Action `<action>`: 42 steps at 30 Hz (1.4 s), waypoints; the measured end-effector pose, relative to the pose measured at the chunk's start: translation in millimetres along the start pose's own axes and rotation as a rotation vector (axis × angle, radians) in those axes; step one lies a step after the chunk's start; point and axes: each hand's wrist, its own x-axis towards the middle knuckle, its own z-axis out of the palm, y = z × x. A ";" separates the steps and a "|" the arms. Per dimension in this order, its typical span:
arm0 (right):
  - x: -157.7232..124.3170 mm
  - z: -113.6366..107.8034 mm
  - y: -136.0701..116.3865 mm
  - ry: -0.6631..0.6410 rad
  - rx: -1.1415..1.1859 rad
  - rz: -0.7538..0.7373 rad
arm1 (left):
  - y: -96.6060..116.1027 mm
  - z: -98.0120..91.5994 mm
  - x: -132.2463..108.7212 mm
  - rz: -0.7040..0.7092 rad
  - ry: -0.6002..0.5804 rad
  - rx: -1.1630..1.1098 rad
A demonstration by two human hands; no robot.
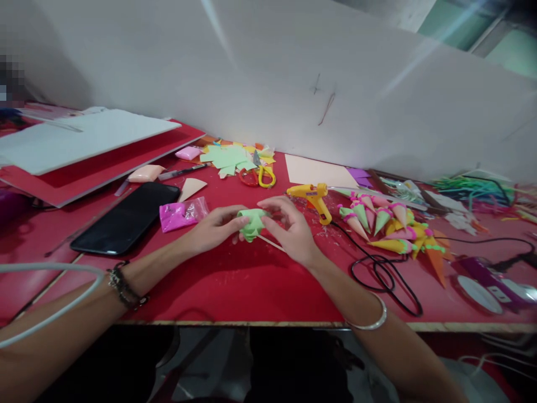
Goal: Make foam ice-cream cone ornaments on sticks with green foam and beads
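Note:
My left hand (218,226) grips a small light green piece (252,223) that looks like curled paper, its thumb resting on the front. From the other side my right hand (290,226) holds the same piece between curved fingers and thumb. A thin pale stick (271,243) slants from under the green piece toward my right palm; whether it is joined to the piece I cannot tell. To the left of my left hand lies a bright pink packet (178,215). A yellow glue gun (312,198) rests just beyond my right hand.
Several small paper cones (390,224) are heaped on the right, near the coiled black cord (384,274). A black phone (128,218) lies on the left. At the back are yellow-handled scissors (266,176), green paper scraps (229,158) and white boards (90,137).

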 end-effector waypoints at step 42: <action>-2.6 1.6 5.8 -0.011 -0.240 0.019 | -6.4 3.6 1.7 0.090 0.134 0.020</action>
